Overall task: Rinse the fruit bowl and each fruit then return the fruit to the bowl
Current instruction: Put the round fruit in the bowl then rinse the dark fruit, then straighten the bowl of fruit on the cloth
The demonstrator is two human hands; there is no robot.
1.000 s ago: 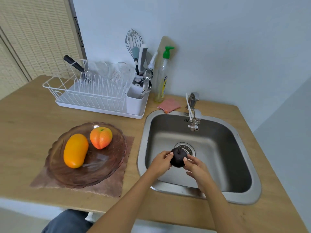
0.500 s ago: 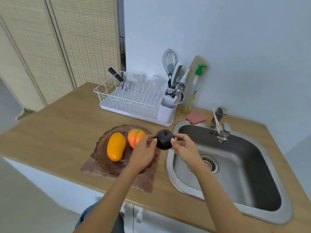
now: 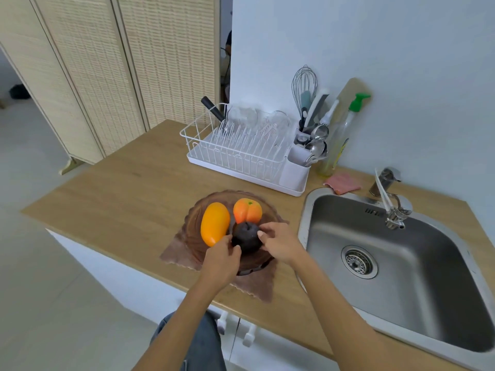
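Wooden counter [image 3: 128, 199] runs along a pale wall, with a steel sink [image 3: 417, 298] on the right. On the left of the sink a brown glass bowl [image 3: 198, 207] sits on a brown cloth [image 3: 174, 254]. Inside the bowl lie a yellow mango [image 3: 214, 226] and an orange peach [image 3: 247, 210]. Both hands hold a dark plum [image 3: 246, 236] over the near part of the bowl: the left hand [image 3: 221, 259] grips its left side, the right hand [image 3: 280, 243] pinches its right side. Far back stands a white dish rack [image 3: 235, 151] with a cup of spoons [image 3: 296, 170]. A soap bottle [image 3: 337, 140] and a pink sponge [image 3: 342, 183] sit beside it, near the tap [image 3: 388, 194].
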